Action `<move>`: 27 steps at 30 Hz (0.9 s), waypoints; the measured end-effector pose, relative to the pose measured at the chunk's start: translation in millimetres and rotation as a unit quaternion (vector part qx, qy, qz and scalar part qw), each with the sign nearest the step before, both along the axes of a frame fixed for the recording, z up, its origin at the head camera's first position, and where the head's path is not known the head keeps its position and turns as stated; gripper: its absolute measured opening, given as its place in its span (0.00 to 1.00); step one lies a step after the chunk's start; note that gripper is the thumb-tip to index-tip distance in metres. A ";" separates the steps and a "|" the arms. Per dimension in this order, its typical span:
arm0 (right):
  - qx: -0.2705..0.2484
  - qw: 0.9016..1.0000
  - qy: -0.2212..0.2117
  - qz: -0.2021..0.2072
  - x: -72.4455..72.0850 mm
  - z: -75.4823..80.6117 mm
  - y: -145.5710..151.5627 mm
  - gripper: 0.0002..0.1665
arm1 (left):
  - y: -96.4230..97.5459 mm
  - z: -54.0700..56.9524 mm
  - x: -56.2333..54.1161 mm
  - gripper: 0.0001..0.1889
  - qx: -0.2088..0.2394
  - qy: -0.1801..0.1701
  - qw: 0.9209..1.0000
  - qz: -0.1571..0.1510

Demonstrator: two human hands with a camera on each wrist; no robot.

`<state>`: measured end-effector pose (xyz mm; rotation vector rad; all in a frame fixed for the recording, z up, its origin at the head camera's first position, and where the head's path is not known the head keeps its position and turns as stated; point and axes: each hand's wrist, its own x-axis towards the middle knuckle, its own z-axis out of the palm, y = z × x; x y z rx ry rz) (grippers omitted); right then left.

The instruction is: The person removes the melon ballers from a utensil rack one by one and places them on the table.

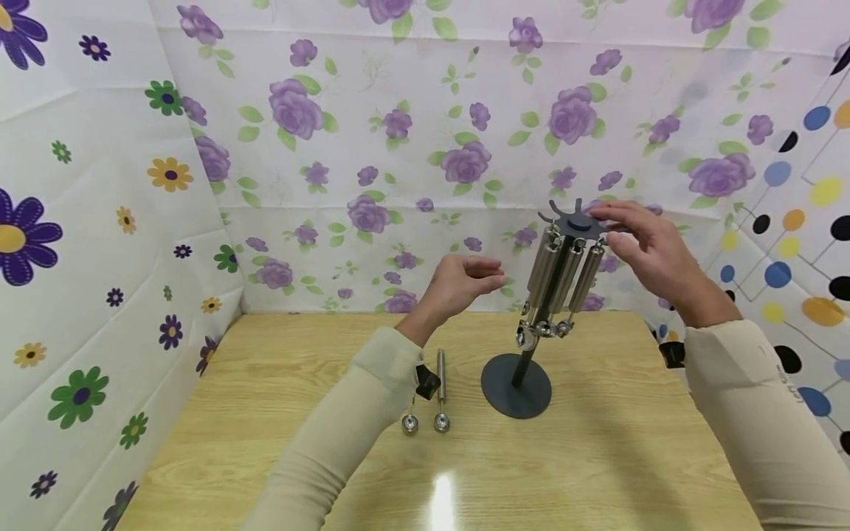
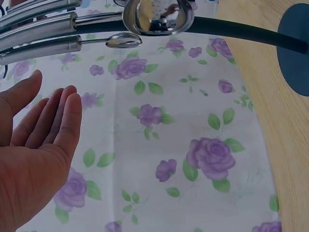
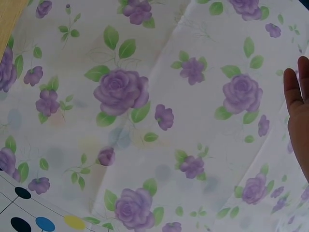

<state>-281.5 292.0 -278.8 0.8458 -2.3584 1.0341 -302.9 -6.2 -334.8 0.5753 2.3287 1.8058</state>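
Note:
A dark stand [image 1: 516, 386] with a round base and a ring of hooks on top holds several metal scoops [image 1: 564, 276], hung by the ends of their thick cylindrical handles, bowls down. My right hand [image 1: 654, 247] is at the top of the stand, fingers extended along the hooks' right side and thumb below, fingertips right at the rim. To the left of the hanging scoops, my left hand [image 1: 458, 284] is in the air with nothing in it. Its fingers and thumb [image 2: 24, 94] are apart in the left wrist view. The right wrist view catches only part of the right hand [image 3: 299, 113].
Two more metal scoops lie on the wooden table [image 1: 265, 413] left of the base: one scoop [image 1: 441, 383] shows whole, while the other scoop [image 1: 409, 423] is partly behind the left wrist. A flowered cloth [image 1: 372, 147] hangs behind the table, with patterned cloths at both sides.

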 end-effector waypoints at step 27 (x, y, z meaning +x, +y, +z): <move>0.031 0.999 -0.006 -0.009 3.8 6.0 0.4 0.23 | 44.9 5.4 -8.2 0.18 0.038 0.041 0.997 -0.054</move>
